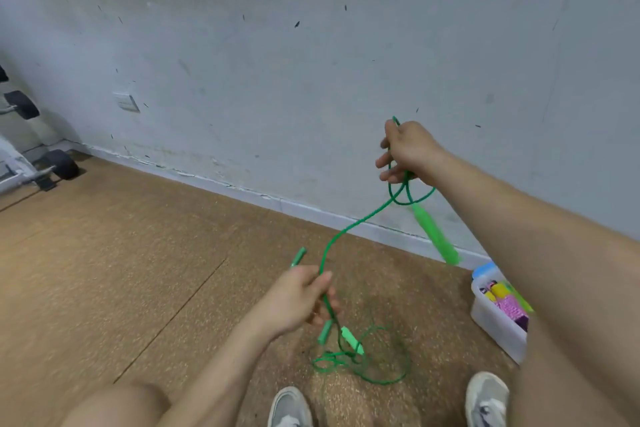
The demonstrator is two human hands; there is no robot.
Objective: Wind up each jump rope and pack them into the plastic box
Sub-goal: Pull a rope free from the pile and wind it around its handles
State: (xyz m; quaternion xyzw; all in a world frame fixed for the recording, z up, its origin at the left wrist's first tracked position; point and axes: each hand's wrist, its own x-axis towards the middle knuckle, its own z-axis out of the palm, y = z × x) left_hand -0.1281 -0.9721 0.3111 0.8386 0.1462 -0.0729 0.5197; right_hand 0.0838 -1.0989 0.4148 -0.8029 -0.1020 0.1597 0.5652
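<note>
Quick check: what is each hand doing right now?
Left hand: closed round a green handle, green rope running past its fingers.
Right hand: closed on loops of that rope; second handle dangles below.

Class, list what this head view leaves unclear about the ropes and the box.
Head view:
plastic box: far side hidden by the right forearm.
hanging handle: motion-blurred.
floor tangle of green rope: too thin to count ropes.
held handle: middle covered by the left hand fingers.
</note>
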